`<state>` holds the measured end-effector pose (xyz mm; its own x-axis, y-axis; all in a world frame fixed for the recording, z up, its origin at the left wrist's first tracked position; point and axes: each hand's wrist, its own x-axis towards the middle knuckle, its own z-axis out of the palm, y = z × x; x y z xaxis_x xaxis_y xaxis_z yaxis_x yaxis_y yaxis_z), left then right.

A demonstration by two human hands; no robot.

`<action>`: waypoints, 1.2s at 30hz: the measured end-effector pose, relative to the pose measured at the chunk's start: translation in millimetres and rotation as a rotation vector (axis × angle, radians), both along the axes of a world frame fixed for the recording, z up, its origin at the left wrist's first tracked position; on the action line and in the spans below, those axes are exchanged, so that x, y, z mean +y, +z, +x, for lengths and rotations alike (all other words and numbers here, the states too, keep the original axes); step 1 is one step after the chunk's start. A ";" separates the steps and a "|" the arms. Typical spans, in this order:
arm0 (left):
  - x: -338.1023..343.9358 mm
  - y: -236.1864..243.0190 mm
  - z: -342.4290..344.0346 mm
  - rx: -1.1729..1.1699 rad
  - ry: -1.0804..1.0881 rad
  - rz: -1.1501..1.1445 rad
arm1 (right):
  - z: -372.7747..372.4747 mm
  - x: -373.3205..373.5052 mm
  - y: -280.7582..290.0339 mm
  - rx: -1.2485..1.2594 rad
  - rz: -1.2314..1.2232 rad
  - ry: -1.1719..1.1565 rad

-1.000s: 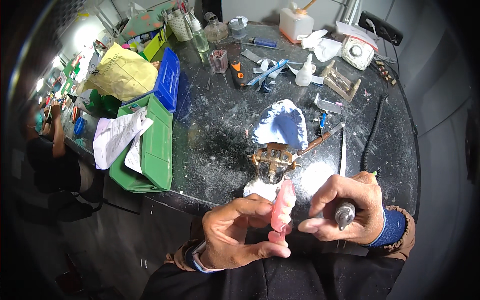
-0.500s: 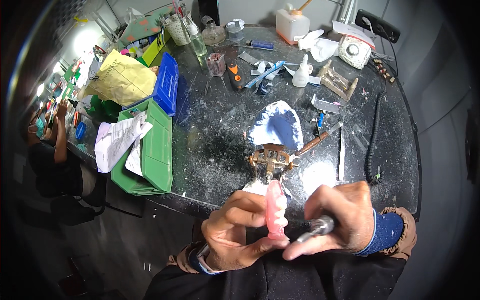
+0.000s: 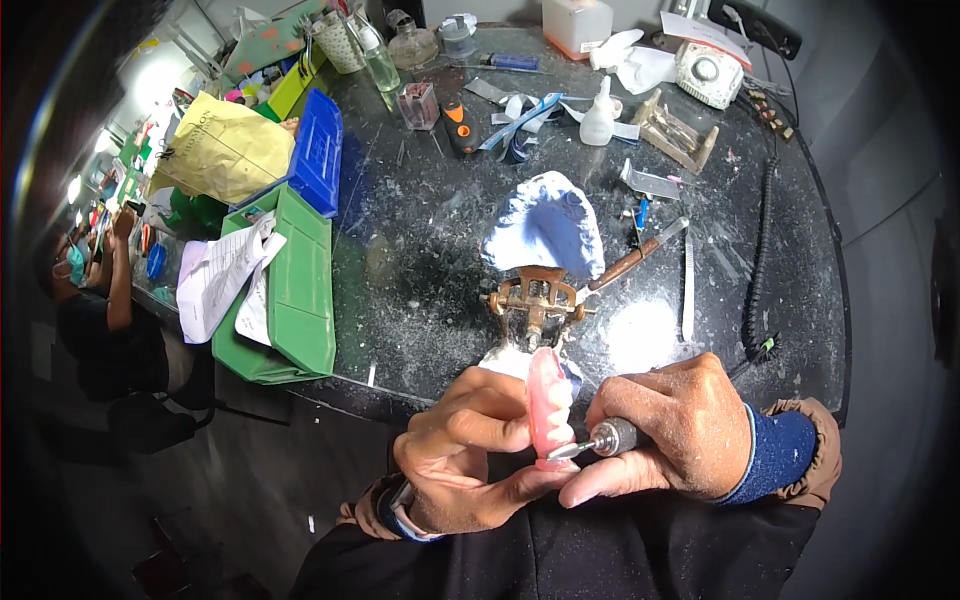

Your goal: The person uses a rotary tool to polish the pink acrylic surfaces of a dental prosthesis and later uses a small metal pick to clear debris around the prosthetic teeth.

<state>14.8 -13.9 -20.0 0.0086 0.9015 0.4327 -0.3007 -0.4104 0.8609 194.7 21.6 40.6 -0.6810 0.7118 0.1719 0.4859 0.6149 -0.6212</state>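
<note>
My left hand [image 3: 470,450] holds a pink denture [image 3: 548,400] upright between thumb and fingers, just in front of the table edge. My right hand [image 3: 680,425] grips a metal rotary handpiece [image 3: 605,440] whose thin tip touches the lower side of the denture. Just beyond my hands a brass articulator [image 3: 530,300] stands on the dark dusty table [image 3: 420,260], with a pale blue plaster model [image 3: 545,225] behind it.
Green trays [image 3: 290,290] with papers and a blue box [image 3: 318,150] lie at the left. Bottles, a white squeeze bottle [image 3: 598,115], a wooden tool rack [image 3: 680,130], a coiled black cable [image 3: 760,260] and a white device [image 3: 708,72] sit farther back. A person sits far left.
My right hand has turned the handpiece from pointing upright to lying sideways and brought its tip against the denture. My left hand has moved the denture slightly up.
</note>
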 end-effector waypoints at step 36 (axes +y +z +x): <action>4.5 -9.1 -10.6 0.205 0.045 0.184 | 1.5 -0.2 2.0 -0.074 0.162 0.010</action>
